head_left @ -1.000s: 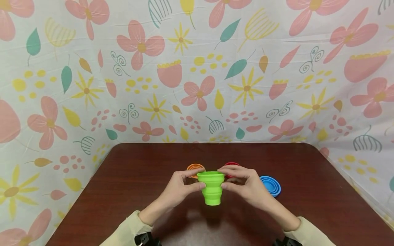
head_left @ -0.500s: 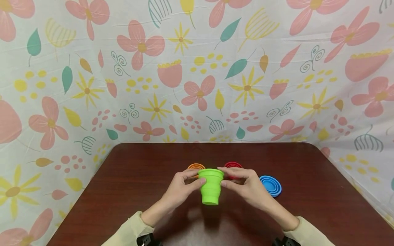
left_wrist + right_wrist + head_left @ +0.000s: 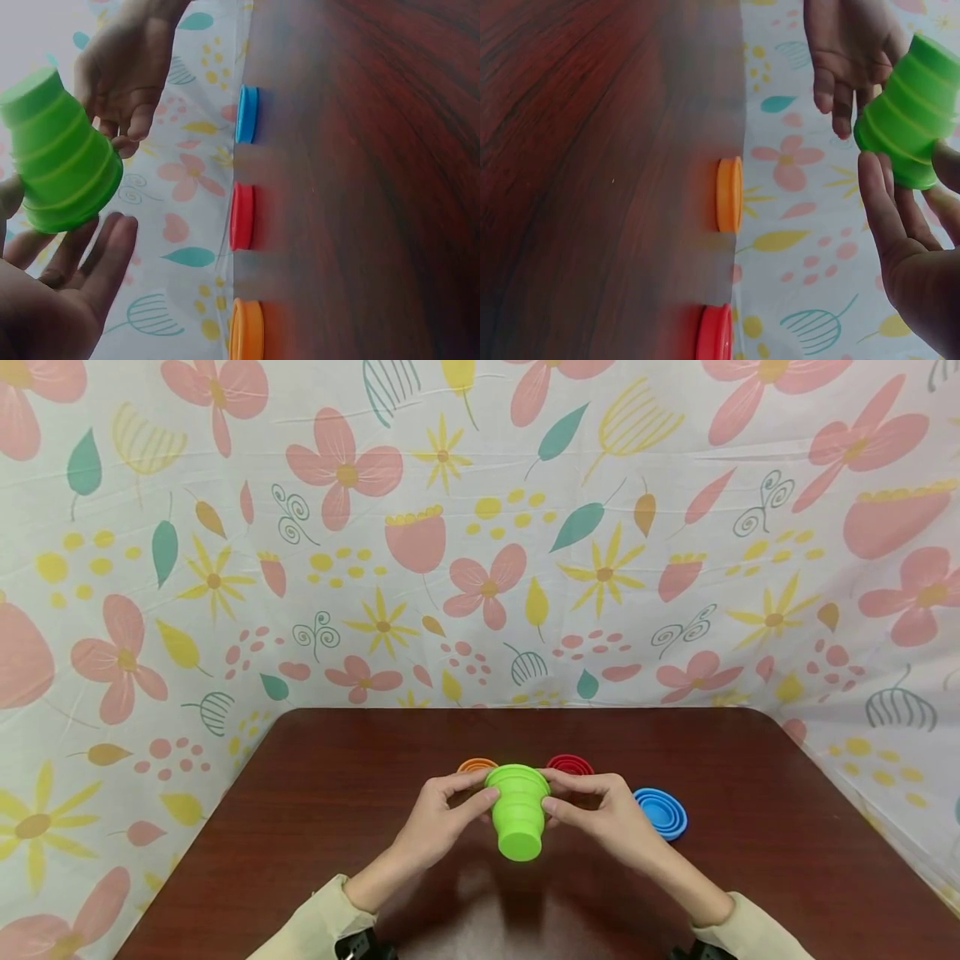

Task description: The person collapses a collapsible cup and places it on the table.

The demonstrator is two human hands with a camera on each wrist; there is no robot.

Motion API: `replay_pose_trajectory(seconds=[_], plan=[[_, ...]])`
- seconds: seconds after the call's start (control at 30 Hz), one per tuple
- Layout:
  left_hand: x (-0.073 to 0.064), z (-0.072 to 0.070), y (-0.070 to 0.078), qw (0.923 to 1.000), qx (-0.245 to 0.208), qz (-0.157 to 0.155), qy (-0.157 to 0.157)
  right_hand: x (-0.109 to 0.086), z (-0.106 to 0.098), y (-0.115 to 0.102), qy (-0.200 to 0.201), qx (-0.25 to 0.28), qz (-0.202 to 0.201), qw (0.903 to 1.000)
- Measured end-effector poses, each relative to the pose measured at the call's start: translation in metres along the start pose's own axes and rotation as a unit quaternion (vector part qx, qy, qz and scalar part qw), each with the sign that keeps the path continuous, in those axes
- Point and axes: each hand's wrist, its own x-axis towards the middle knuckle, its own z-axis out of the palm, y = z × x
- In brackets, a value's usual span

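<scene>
A green collapsible cup (image 3: pixel 519 810), drawn out to its full stepped height, is held in the air above the table. Its wide rim tilts away and its narrow base faces toward me. On its left side, my left hand (image 3: pixel 435 822) pinches it near the rim between thumb and fingers. My right hand (image 3: pixel 617 818) grips the opposite side the same way. Both wrist views show the ringed wall of the green cup (image 3: pixel 64 154) between the two hands. The inside of the cup is hidden.
Behind the hands on the dark wooden table (image 3: pixel 360 752) lie flattened collapsible cups: an orange cup (image 3: pixel 477 765), partly hidden by my left hand and the green cup, and a red cup (image 3: pixel 572 765). A blue cup (image 3: pixel 660 813) lies to the right. A floral cloth (image 3: pixel 480 527) hangs behind.
The green cup has tipped: its rim has turned away, its opening has gone out of sight and its base has come into view. Both hands keep their hold.
</scene>
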Motion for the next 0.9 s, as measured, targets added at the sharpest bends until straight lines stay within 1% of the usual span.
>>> replay_pose_trajectory(seconds=[0.17,0.23,0.4,0.7,0.9], plan=[[0.0002,0.0002,-0.0013,0.9996,0.014,0.025,0.000,0.0001,0.0007,-0.0011,-0.019,0.039,0.007,0.9990],[0.0007,0.0008,-0.0009,0.9996,0.012,0.027,-0.005,0.0002,0.0010,-0.0013,-0.020,0.045,0.011,0.9987],[0.0011,0.0022,-0.0009,0.9995,0.015,0.024,-0.016,0.0011,0.0026,-0.0015,-0.019,0.037,0.012,0.9991],[0.0016,0.0024,0.0004,0.9992,0.024,0.025,-0.018,0.0023,0.0047,-0.0020,-0.016,0.028,0.019,0.9993],[0.0035,0.0031,-0.0010,0.9993,0.012,0.023,-0.026,0.0035,0.0064,-0.0022,-0.017,0.027,0.021,0.9992]])
